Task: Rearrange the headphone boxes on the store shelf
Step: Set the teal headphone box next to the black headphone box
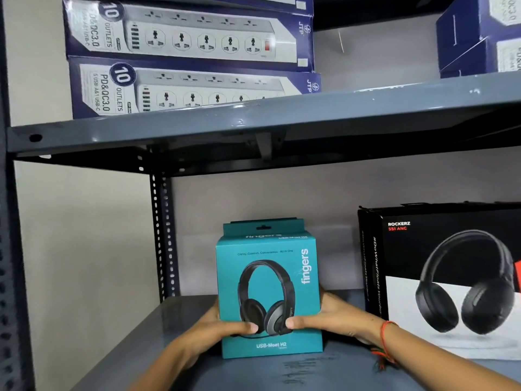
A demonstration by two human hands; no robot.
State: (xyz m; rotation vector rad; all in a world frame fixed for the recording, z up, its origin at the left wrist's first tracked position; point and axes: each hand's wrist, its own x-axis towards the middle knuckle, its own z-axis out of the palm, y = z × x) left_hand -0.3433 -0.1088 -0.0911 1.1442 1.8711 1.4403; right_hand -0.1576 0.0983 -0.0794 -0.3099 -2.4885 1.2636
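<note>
The fingers of the left hand point(214, 325) and the right hand point(329, 317) were clasped around the sides of the teal headphone box point(269, 289), thumbs pressed on its front face. The box stood upright on the grey lower shelf point(127, 348), facing the camera. Near it to the right stood a black headphone box point(445, 277). On the upper shelf point(253, 119) lay stacked power strip boxes point(186, 60).

Teal headphone box point(269, 289); black-and-white box point(451, 280) (red lettering); navy-white boxes point(186, 35); grey shelf point(253, 128).
</note>
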